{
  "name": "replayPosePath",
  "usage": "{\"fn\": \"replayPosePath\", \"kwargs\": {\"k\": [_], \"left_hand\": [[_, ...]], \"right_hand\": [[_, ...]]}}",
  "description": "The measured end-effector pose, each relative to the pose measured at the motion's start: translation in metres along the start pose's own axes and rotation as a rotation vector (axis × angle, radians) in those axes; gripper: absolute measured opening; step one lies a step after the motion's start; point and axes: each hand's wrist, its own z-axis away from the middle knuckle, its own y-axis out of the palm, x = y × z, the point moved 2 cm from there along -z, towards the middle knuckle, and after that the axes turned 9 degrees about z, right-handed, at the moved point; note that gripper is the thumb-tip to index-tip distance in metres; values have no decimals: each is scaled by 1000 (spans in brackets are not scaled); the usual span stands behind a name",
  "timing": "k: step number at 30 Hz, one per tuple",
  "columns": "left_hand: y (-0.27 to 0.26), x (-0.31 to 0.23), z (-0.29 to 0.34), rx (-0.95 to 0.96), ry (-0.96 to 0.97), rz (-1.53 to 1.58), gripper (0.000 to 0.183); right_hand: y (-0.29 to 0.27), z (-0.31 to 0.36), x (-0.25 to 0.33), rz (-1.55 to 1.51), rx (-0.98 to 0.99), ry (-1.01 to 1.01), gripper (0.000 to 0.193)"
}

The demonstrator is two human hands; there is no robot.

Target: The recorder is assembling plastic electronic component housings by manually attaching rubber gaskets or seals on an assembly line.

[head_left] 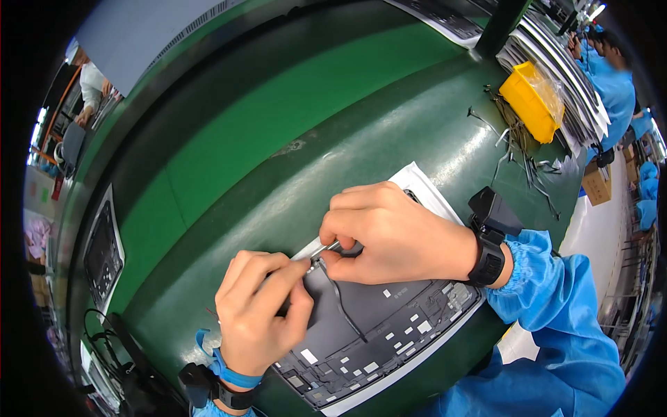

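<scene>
A dark grey laptop chassis [389, 313], with small white stickers and circuitry along its near edge, lies tilted in front of me on a white sheet [427, 187]. A thin dark cable [342, 302] runs across its middle from the far edge. My right hand [396, 233] pinches the far end of this cable between thumb and index finger, where a shiny narrow piece shows. My left hand [260, 309] is beside it, fingers bent but apart, the index fingertip touching the chassis edge by the cable's end. The exact contact is partly hidden under the fingertips.
At the far right, a yellow bin [533, 101] stands beside a heap of loose cables [514, 139] and stacked white sheets [556, 76]. Another chassis [104, 254] lies at the left on the green bench [229, 167]. Co-workers in blue [611, 90] are at the right.
</scene>
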Motion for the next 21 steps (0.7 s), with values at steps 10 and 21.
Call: {"fn": "replayPosePath", "kwargs": {"k": [10, 21], "left_hand": [[5, 2, -8, -24, -208, 79, 19], [2, -7, -33, 185, -379, -30, 18]], "right_hand": [[2, 4, -11, -122, 15, -79, 12], [3, 0, -9, -117, 31, -88, 17]]}}
